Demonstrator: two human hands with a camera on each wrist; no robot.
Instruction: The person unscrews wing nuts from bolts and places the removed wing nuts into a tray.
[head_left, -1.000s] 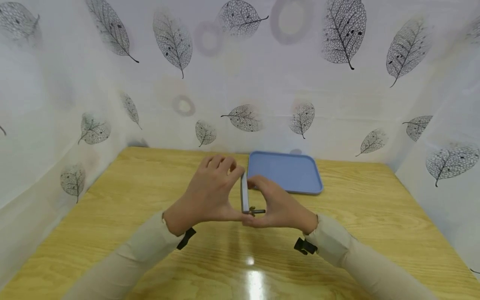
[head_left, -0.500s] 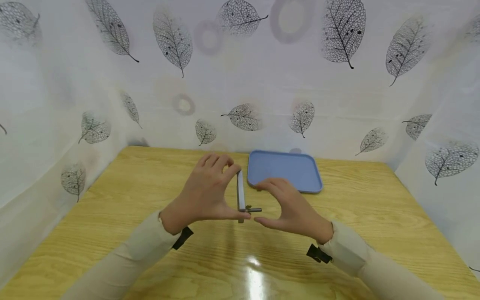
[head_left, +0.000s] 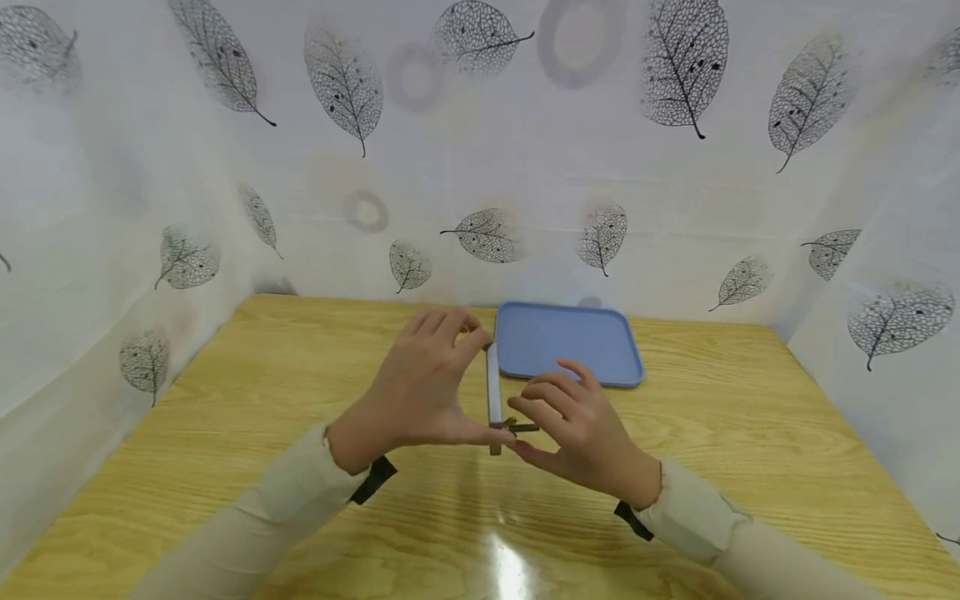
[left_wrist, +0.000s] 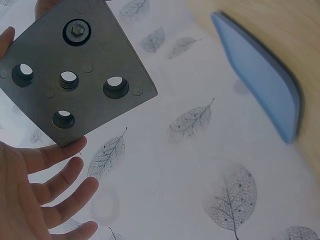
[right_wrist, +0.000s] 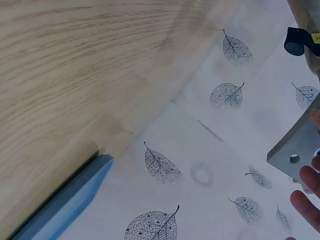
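Observation:
My left hand [head_left: 423, 383] holds a grey square metal plate [head_left: 493, 387] on edge, thumb below and fingers above. The left wrist view shows the plate's face [left_wrist: 50, 92] with several round holes; a hex bolt head [left_wrist: 77, 31] sits in one. From the plate's right side the bolt's shank [head_left: 528, 427] sticks out, with a small brass-coloured nut [head_left: 510, 423], wing-shaped as far as I can tell. My right hand [head_left: 585, 429] has its thumb and bent index finger above and below the nut, with a gap visible; contact is unclear. A plate corner [right_wrist: 295, 150] shows beside the right fingers.
A blue tray [head_left: 566, 337] lies on the wood-grain table [head_left: 360, 517] near the back, behind the plate and the right hand. A white leaf-print curtain [head_left: 300, 200] stands around the table's back and sides.
My right hand drew back to the right from the bolt, then came in again with bent fingers around the nut. The left hand with the plate moved slightly left, then right again.

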